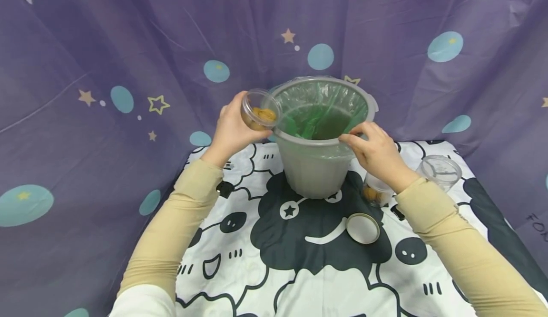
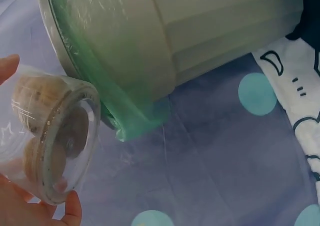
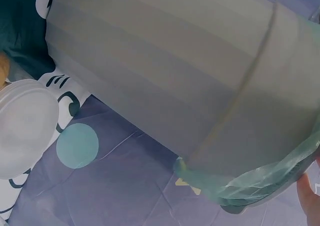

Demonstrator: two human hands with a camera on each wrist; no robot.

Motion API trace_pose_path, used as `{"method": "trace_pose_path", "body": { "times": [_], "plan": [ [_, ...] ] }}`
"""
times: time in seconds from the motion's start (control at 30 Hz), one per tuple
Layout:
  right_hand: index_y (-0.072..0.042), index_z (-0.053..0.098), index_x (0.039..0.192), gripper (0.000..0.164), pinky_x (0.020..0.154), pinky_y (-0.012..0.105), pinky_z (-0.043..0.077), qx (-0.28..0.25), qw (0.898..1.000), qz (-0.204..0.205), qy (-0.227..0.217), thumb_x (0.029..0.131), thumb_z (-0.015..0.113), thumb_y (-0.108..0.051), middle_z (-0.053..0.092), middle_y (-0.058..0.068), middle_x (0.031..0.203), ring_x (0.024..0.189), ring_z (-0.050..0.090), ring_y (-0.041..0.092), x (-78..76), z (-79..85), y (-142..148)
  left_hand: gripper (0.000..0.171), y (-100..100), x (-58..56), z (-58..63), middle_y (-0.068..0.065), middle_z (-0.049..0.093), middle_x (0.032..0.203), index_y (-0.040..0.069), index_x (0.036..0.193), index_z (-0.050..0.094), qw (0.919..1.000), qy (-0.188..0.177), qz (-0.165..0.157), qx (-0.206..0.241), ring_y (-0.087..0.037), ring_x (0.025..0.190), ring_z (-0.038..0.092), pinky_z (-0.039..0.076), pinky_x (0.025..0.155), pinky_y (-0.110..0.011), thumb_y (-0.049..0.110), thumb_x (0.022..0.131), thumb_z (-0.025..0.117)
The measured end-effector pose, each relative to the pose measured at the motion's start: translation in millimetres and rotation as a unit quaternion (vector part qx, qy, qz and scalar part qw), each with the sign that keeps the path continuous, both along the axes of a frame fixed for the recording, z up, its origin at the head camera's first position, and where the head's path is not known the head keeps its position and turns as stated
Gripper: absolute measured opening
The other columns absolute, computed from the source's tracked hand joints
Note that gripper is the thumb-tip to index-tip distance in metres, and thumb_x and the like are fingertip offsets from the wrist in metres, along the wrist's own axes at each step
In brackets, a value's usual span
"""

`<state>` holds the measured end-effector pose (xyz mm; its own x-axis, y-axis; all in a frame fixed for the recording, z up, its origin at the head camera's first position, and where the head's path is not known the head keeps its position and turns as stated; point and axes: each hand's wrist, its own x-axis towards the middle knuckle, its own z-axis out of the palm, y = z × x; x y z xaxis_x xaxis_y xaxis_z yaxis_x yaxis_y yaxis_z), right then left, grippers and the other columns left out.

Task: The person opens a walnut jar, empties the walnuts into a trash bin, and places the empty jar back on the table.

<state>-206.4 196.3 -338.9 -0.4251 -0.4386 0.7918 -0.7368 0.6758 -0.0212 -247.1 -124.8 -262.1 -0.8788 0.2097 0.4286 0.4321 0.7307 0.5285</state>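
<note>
Clear round plastic jar [image 1: 257, 99] with tan-orange biscuit-like pieces [image 1: 264, 114] inside: it's off the table, tilted, at the left edge of the ribbed grey plastic bin [image 1: 314, 174]. Overlaps the rim in the head view; can't tell if they touch. Its mouth looks uncovered.

Left hand [image 1: 235, 127]: fingers and thumb wrapped round the jar wall, gripping it from the outer side.

Right hand [image 1: 376, 150]: thumb and fingertips pinching the translucent green plastic liner [image 1: 314, 122] at the near-right rim. Can't tell if the rim itself is in the pinch too.

Step in hand looks like 1 hand presenting the jar to the bin, 1 minding the liner. To do it well:

1. Bring the jar mouth inside the rim before adding tilt; at the edge, pieces could drop outside.
2. Rotate from the wrist, slowly. Smooth wall, so don't loosen the thumb.
3. Hold the liner lip folded over the rim; light tension only, thin film may tear or slip in.
4. Watch the right forearm: the white-topped clear jar [image 1: 378, 188] stands below it and could get knocked. The gold-rimmed round lid [image 1: 362, 228] lies well apart on the cloth, low risk.
</note>
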Motion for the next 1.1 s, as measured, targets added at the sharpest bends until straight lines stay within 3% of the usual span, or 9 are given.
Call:
{"method": "trace_pose_path", "body": {
  "times": [0.33,0.53,0.63,0.77,0.87,0.97,1.1],
  "plan": [
    [-0.010,0.069,0.103,0.026,0.065,0.045,0.043,-0.008,1.000,0.001,0.006,0.084,0.062,0.007,0.057,0.016,0.091,0.082,0.055,0.036,-1.9,0.8,-3.0,0.092,10.9,-7.6,19.4,-0.009,0.054,0.131,0.014,0.138,0.041,0.9927,0.026,0.029,-0.114,-0.038,0.117,0.046,0.038,0.092,-0.056,0.038,0.061,0.086],
    [-0.010,0.069,0.103,0.028,0.065,0.046,0.043,-0.015,1.000,0.006,0.006,0.084,0.062,0.008,0.057,0.016,0.091,0.082,0.056,0.036,-0.8,-0.9,-3.3,0.099,17.7,-13.3,23.2,-0.013,0.046,0.140,0.011,0.144,0.034,0.9846,0.029,0.037,-0.168,-0.038,0.124,0.040,0.035,0.095,-0.055,0.040,0.064,0.084],
    [-0.012,0.069,0.104,0.020,0.066,0.045,0.043,-0.012,1.000,0.004,-0.002,0.096,0.051,-0.007,0.057,0.015,0.092,0.084,0.055,0.035,-1.4,-1.8,-0.7,0.101,21.8,-15.1,23.7,-0.014,0.045,0.142,0.011,0.145,0.033,0.9820,0.032,0.039,-0.182,-0.038,0.125,0.040,0.034,0.096,-0.055,0.040,0.063,0.085],
    [-0.012,0.068,0.103,0.030,0.066,0.045,0.044,-0.013,1.000,0.005,-0.004,0.102,0.039,-0.019,0.057,0.014,0.092,0.083,0.055,0.034,-2.4,-1.1,-1.1,0.101,23.4,-16.3,25.1,-0.014,0.046,0.141,0.011,0.145,0.033,0.9784,0.043,0.037,-0.199,-0.038,0.124,0.041,0.034,0.095,-0.054,0.040,0.063,0.085],
    [-0.011,0.068,0.103,0.020,0.066,0.046,0.044,-0.017,1.000,0.005,0.000,0.095,0.051,-0.005,0.057,0.015,0.091,0.083,0.055,0.034,-1.7,-1.1,-1.4,0.101,25.6,-17.9,25.2,-0.014,0.047,0.140,0.011,0.145,0.034,0.9740,0.056,0.036,-0.216,-0.037,0.123,0.041,0.035,0.094,-0.054,0.040,0.063,0.085],
    [-0.011,0.069,0.103,0.026,0.066,0.046,0.044,-0.016,1.000,0.005,0.000,0.086,0.059,0.006,0.057,0.015,0.090,0.083,0.055,0.035,-1.1,-1.8,-1.2,0.101,27.8,-18.5,24.8,-0.013,0.047,0.139,0.011,0.145,0.033,0.9684,0.065,0.033,-0.238,-0.037,0.122,0.041,0.035,0.093,-0.053,0.040,0.063,0.085],
    [-0.010,0.069,0.104,0.028,0.067,0.046,0.044,-0.012,1.000,0.003,0.001,0.083,0.062,0.008,0.057,0.016,0.091,0.083,0.055,0.036,0.1,-2.1,-1.0,0.100,30.4,-17.7,25.0,-0.014,0.045,0.139,0.011,0.145,0.032,0.9608,0.075,0.026,-0.266,-0.036,0.122,0.041,0.036,0.093,-0.053,0.040,0.065,0.084]
  ]
}}
